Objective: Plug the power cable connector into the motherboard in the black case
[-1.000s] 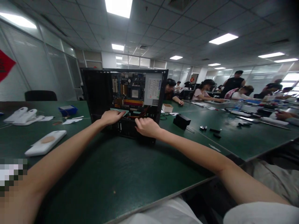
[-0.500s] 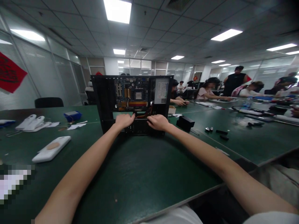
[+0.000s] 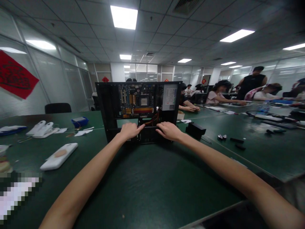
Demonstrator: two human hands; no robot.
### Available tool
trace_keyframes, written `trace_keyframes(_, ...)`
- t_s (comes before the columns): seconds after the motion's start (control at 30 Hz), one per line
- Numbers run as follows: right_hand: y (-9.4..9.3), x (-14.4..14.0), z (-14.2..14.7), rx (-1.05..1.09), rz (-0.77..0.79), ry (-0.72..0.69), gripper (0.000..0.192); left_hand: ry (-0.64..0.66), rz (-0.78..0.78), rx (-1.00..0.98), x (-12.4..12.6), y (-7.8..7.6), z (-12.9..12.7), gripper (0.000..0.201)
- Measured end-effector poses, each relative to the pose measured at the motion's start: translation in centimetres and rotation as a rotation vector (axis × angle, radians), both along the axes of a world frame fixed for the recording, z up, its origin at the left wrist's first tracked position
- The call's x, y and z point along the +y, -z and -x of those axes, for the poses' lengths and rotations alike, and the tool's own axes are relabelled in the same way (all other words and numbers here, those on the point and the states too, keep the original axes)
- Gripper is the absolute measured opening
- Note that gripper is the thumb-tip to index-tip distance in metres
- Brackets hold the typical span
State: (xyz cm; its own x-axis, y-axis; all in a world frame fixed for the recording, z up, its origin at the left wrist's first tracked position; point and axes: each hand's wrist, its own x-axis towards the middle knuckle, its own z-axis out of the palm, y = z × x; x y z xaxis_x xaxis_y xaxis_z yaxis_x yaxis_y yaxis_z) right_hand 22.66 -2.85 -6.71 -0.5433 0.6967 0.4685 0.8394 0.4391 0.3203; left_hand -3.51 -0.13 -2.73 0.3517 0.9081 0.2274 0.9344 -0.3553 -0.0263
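Forearms [image 3: 95, 178] bare, slender, narrowing toward wrists [image 3: 121, 137]; left hand [image 3: 129, 131], right hand [image 3: 169, 130] bare too.

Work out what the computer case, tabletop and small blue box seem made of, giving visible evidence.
Computer case: probably painted sheet metal, matte black, judging by thin, straight edges.
Tabletop: smooth green, perhaps laminate or matting; soft sheen leaves it open.
Small blue box: likely plastic, evenly coloured; finish unclear.
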Motion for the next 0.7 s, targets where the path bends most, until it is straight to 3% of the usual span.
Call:
trace_keyframes(0.17, -0.4, -0.8, 0.2, -0.026, 0.01, 0.022, 0.037, 0.085, 0.086, 0.065, -0.1, -0.8, 0.6, 0.089)
trace_keyframes(0.4, -1.0, -1.6, 0.2, -0.03, 0.05, 0.044, 0.033, 0.178, 0.141, 0.204, -0.1, -1.7, 1.4, 0.055)
trace_keyframes(0.7, -2.1, -1.9, 0.1, 0.028, 0.127, 0.112, 0.031, 0.216, 0.162, 0.303, 0.1, -2.0, 1.3, 0.055)
